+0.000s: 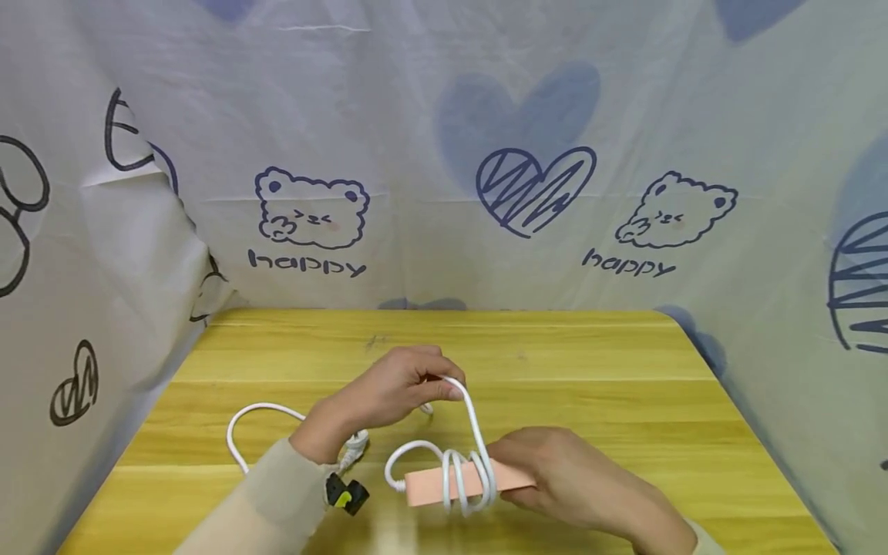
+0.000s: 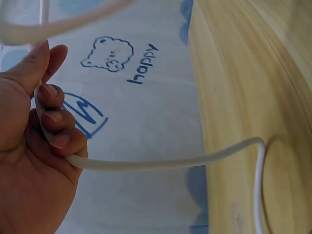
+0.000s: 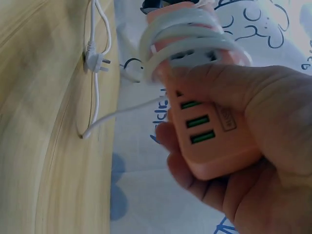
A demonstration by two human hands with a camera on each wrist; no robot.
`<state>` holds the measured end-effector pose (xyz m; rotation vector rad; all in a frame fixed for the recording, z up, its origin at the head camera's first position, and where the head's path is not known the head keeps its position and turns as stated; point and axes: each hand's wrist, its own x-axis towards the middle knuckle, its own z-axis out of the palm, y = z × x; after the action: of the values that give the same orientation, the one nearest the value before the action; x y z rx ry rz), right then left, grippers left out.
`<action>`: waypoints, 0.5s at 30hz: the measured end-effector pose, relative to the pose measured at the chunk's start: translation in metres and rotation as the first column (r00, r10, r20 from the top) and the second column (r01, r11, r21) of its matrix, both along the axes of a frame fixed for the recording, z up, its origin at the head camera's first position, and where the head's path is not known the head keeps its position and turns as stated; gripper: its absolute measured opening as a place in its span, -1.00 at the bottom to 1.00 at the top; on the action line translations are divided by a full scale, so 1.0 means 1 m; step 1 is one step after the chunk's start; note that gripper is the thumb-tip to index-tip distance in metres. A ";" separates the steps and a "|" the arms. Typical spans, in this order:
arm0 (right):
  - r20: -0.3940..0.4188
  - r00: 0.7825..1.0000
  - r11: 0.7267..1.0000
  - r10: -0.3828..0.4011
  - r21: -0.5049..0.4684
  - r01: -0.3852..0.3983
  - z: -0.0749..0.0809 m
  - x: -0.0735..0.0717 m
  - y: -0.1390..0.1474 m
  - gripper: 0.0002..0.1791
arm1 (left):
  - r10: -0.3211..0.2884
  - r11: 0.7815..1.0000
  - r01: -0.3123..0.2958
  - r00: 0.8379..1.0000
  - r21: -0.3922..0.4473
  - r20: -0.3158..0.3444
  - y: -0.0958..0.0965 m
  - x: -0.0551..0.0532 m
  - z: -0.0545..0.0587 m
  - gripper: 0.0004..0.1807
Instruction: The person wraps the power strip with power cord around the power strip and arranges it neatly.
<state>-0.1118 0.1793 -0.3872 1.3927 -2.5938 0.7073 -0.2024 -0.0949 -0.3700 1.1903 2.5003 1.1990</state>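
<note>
My right hand [image 1: 555, 466] grips a pink power strip [image 1: 425, 487] by its right end, above the table. Several turns of its white cord [image 1: 474, 420] are wrapped around the strip. In the right wrist view, the strip [image 3: 214, 151] shows green USB ports beside my thumb. Up and to the left, my left hand [image 1: 402, 385] holds the cord, which runs taut down to the wraps. The left wrist view has the fingers of this hand [image 2: 34, 117] curled round the cord [image 2: 146, 165]. The cord's white plug [image 3: 95, 59] lies on the table.
The wooden table [image 1: 590, 354] fills the lower view. A loose loop of cord [image 1: 260, 406] lies on its left side. A black wrist device with a yellow-green part [image 1: 346, 495] sits at my left cuff. Printed white cloth [image 1: 416, 139] hangs behind and at both sides.
</note>
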 end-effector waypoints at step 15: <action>0.018 0.992 0.952 -0.124 -0.281 0.124 -0.013 -0.009 -0.007 -0.52 | 0.037 0.997 -0.049 0.979 0.055 0.198 -0.004 -0.017 -0.036 -0.77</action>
<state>-0.1210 0.1723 -0.4005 1.1339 -2.4336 1.0092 -0.2196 -0.0988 -0.4057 0.9804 2.3712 1.3392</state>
